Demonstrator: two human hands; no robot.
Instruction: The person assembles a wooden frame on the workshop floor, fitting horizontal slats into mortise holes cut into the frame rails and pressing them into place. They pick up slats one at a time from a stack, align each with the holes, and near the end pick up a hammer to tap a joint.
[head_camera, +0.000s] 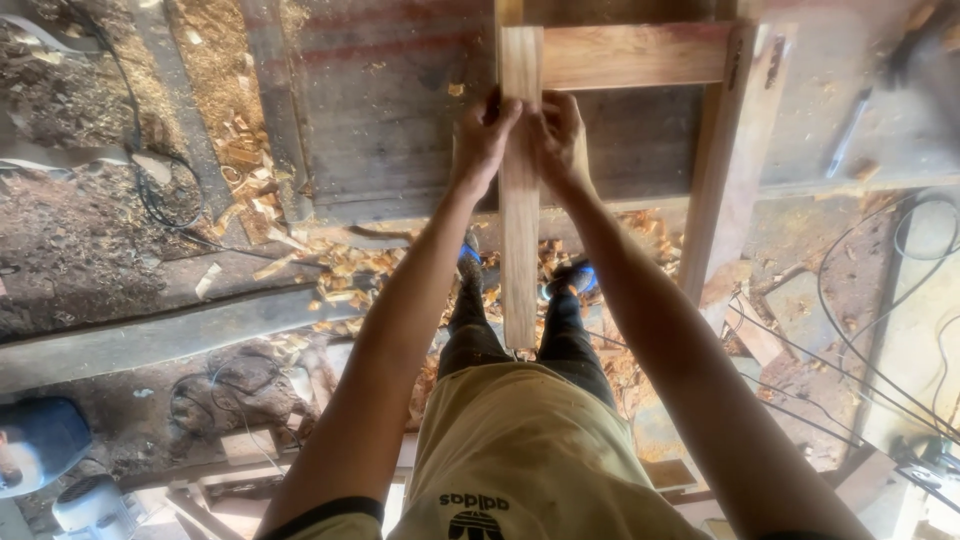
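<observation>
Open tabletop (400, 110) lies left of the upright slat (520, 200). Right, the frame's crossbar (630, 55) and leg (725, 160) box the gap in.

One head-worn camera looks steeply down, close over the person's outstretched arms, toward the shavings-strewn floor (120, 250) below.

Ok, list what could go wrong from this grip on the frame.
Both hands, left hand and right hand, pinch the upright wooden slat near the crosspiece; fingers could get nipped at that joint. Wood shavings and cables lie near the feet, so a slip or trip seems possible.
</observation>
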